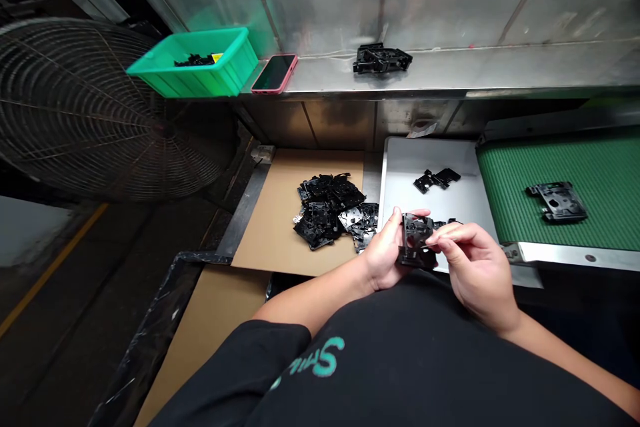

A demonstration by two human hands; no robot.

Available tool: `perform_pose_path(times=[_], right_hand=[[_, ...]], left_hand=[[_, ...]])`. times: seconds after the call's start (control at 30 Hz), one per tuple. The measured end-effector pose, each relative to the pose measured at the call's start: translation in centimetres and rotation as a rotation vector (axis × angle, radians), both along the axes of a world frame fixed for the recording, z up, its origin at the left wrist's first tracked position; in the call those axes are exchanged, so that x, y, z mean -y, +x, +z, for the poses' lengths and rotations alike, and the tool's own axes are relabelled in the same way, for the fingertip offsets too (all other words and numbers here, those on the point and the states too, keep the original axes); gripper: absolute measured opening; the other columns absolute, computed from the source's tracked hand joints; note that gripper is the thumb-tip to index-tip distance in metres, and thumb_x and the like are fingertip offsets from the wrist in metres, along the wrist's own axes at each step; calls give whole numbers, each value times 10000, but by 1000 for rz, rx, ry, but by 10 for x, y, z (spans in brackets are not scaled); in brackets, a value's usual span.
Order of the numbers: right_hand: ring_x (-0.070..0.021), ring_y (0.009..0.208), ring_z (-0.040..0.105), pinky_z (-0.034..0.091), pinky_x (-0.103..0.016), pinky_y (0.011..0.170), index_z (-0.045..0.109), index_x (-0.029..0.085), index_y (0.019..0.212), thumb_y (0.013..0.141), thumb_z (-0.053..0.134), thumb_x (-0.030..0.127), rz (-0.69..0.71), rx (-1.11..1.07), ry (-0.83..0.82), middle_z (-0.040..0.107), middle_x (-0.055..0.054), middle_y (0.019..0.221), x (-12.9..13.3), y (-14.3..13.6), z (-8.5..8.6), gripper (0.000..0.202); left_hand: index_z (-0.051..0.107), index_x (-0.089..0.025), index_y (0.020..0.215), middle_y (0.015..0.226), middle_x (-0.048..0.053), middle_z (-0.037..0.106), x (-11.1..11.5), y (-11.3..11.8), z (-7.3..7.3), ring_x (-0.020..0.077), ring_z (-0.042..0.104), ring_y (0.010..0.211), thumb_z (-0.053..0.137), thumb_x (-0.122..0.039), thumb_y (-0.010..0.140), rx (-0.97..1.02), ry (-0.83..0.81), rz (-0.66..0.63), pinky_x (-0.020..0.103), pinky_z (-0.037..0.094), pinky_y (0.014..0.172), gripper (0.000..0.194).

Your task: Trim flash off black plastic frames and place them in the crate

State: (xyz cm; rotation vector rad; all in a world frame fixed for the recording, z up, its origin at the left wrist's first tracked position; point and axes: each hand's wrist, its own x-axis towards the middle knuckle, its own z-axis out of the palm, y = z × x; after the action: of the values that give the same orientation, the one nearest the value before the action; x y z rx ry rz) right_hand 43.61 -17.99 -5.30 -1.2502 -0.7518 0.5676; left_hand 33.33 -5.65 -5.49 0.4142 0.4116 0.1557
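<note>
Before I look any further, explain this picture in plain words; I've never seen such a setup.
No machine handles anything here: these are a person's bare hands, seen from a camera worn on the head. The left hand holds a black part; the right hand is pinched close beside it, though its exact grip is unclear. Leftward, a dark pile lies mostly on cardboard. Ahead, a tray holds small pieces. Rightward, a green ribbed belt bears another part.
</note>
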Motion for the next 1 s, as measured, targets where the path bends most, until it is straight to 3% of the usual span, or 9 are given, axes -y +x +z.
perform_pose_path(times=[0.3,0.5,0.6,0.7,0.77,0.8,0.9,1.0], right_hand=[[-206,898,681,567,-321,698,734,290,930,974,777,253,60,-143,82,743,-28,894,-2,-6,7,71],[-191,859,683,581,-333,745,744,287,925,973,780,255,84,-160,123,745,-19,875,-2,-4,12,68],[-186,850,687,594,-352,810,741,287,922,970,784,264,87,-149,129,747,-14,870,-2,-2,12,68],[-191,868,696,598,-390,895,731,286,920,977,774,271,62,-129,87,747,-15,880,-1,2,9,72],[-196,896,701,600,-385,889,727,282,926,980,769,274,19,-116,41,744,-22,902,0,6,5,69],[-196,907,700,600,-372,871,727,280,930,979,770,275,-4,-111,19,742,-26,914,1,8,3,65],[-191,915,693,597,-338,825,732,274,937,968,785,279,-44,-114,-39,732,-30,937,6,15,-1,61],[-188,911,692,597,-332,823,739,267,928,966,788,288,-46,-139,-90,729,-31,934,13,22,-3,65]], left_hand=[[703,-205,1247,964,120,748,-4,-10,16,218,734,790,232,-599,1093,21,-23,3,359,614,737,633],[669,-223,1344,1024,127,757,-6,-11,19,226,737,808,181,-601,1095,38,-44,-27,394,622,765,666],[648,-229,1390,1054,128,761,-4,-8,18,233,741,834,236,-624,1088,38,-37,-31,409,625,793,646],[611,-240,1434,1114,127,756,-8,-5,9,236,749,872,412,-624,1060,9,43,-60,382,624,767,572],[565,-239,1481,1185,134,739,-22,-5,-4,238,751,927,509,-549,1042,-88,225,-67,367,621,769,539],[538,-235,1508,1213,136,729,-33,-5,-11,237,748,958,524,-501,1039,-185,400,-63,368,621,791,538],[458,-218,1576,1357,155,665,-79,-12,-32,263,692,1170,534,-409,1027,-582,1099,-20,447,575,1036,586],[399,-225,1623,1641,188,405,-127,-24,-47,389,367,1541,631,-354,962,-805,1386,48,612,249,1305,712]])
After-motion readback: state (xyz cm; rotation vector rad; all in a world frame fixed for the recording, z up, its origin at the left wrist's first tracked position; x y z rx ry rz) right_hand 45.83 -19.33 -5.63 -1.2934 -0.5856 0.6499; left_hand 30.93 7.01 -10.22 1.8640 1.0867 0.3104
